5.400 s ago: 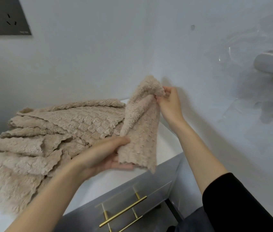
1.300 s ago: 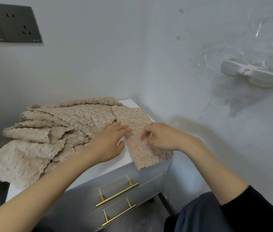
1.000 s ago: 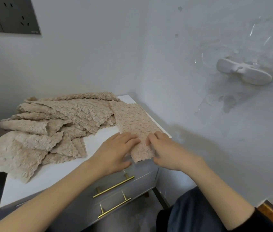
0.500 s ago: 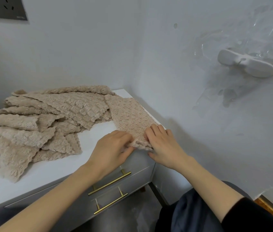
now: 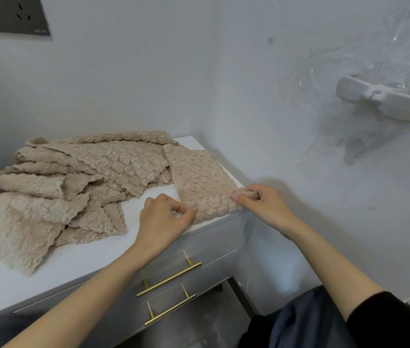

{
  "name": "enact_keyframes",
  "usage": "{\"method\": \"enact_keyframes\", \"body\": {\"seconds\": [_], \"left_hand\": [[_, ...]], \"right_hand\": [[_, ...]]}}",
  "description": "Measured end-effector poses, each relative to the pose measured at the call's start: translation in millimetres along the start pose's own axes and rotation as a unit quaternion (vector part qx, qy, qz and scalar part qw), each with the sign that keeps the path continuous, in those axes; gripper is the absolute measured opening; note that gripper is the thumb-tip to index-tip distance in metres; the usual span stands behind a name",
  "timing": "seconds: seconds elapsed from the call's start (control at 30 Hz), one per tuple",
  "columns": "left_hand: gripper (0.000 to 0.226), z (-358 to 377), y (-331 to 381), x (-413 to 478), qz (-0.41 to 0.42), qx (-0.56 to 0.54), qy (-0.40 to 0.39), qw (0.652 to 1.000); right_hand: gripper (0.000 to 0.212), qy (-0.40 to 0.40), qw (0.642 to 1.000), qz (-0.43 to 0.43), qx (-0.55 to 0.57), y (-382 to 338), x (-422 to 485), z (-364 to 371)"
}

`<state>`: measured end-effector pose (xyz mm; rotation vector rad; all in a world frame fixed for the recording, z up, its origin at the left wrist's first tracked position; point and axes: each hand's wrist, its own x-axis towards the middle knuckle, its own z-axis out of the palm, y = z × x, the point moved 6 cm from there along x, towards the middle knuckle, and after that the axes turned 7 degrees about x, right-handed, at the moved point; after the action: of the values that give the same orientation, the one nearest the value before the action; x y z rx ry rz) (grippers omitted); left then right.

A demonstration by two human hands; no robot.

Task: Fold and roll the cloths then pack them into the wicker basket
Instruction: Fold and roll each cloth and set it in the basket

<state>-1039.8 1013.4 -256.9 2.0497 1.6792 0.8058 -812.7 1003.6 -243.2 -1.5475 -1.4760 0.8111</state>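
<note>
A folded beige cloth (image 5: pixel 198 177) lies as a long strip on the right end of the white cabinet top (image 5: pixel 78 254). Its near end is turned up into a small roll at the cabinet's front edge. My left hand (image 5: pixel 163 219) pinches the left side of that rolled end. My right hand (image 5: pixel 264 204) pinches the right side, fingers curled over the roll. A heap of several more beige cloths (image 5: pixel 55 187) lies loose on the left of the top. No wicker basket is in view.
The cabinet stands in a corner, with white walls behind and to the right. Two drawers with gold bar handles (image 5: pixel 168 280) face me. A white holder (image 5: pixel 382 101) is fixed to the right wall, and a dark socket plate (image 5: pixel 10 13) sits high on the back wall.
The cloth went from held up in the air to lying flat as a strip. Both hands moved to its near end, which has curled up into a small roll.
</note>
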Motion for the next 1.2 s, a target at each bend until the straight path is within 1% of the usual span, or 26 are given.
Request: {"method": "enact_keyframes", "body": {"seconds": [0.07, 0.13, 0.23, 0.3, 0.37, 0.43, 0.47, 0.53, 0.6, 0.63, 0.67, 0.73, 0.77, 0.97, 1.03, 1.1, 1.17, 1.2], "left_hand": [[0.027, 0, -2, 1, -0.018, 0.009, -0.002, 1.000], [0.030, 0, -4, 2, -0.026, 0.026, 0.005, 0.999], [0.029, 0, -7, 3, -0.036, 0.050, 0.020, 0.998], [0.027, 1, -10, 5, -0.044, 0.059, 0.021, 0.997], [0.027, 2, -10, 6, -0.048, 0.063, 0.024, 0.997], [0.028, 3, -9, 6, -0.049, 0.064, 0.024, 0.996], [0.028, 3, -9, 6, -0.050, 0.064, 0.022, 0.996], [0.028, 4, -9, 7, -0.051, 0.063, 0.016, 0.997], [0.027, 4, -10, 9, -0.056, 0.066, 0.010, 0.996], [0.026, 4, -11, 9, -0.057, 0.069, 0.008, 0.996], [0.026, 4, -11, 10, -0.058, 0.071, 0.006, 0.996], [0.024, 4, -11, 10, -0.059, 0.071, 0.006, 0.996], [0.023, 4, -12, 11, -0.058, 0.070, 0.007, 0.996], [0.024, 4, -11, 10, -0.049, 0.076, 0.006, 0.996], [0.023, 2, -8, 7, -0.028, 0.100, 0.030, 0.994], [0.022, -4, 0, 3, 0.030, 0.129, 0.081, 0.988], [0.016, -11, 15, -3, 0.137, 0.129, 0.118, 0.975], [0.012, -12, 23, -7, 0.202, 0.134, 0.120, 0.963]], "right_hand": [[0.022, 0.022, 0.999, 0.019, 0.014, 5, 3, -3], [0.028, 0.041, 0.999, 0.028, -0.001, 8, 7, -4], [0.028, 0.081, 0.995, 0.017, -0.058, 11, 10, -4], [0.027, 0.114, 0.986, -0.010, -0.117, 6, 8, -3], [0.026, 0.153, 0.962, -0.076, -0.211, -8, 2, -2], [0.020, 0.174, 0.923, -0.190, -0.285, -29, -8, 4], [0.020, 0.161, 0.909, -0.249, -0.293, -38, -14, 12], [0.027, 0.091, 0.888, -0.349, -0.285, -51, -28, 35], [0.028, 0.015, 0.871, -0.395, -0.290, -53, -40, 59], [0.031, -0.013, 0.868, -0.393, -0.303, -50, -42, 68], [0.034, -0.041, 0.871, -0.371, -0.319, -44, -41, 74], [0.043, -0.092, 0.890, -0.300, -0.331, -33, -38, 77], [0.046, -0.104, 0.897, -0.274, -0.330, -28, -36, 74], [0.048, -0.081, 0.903, -0.191, -0.376, -6, -22, 40], [0.049, -0.074, 0.905, -0.179, -0.379, -3, -21, 31], [0.054, -0.077, 0.905, -0.183, -0.377, -2, -22, 28], [0.059, -0.081, 0.903, -0.197, -0.373, -3, -21, 28], [0.059, -0.081, 0.904, -0.202, -0.368, -4, -20, 26]]}}
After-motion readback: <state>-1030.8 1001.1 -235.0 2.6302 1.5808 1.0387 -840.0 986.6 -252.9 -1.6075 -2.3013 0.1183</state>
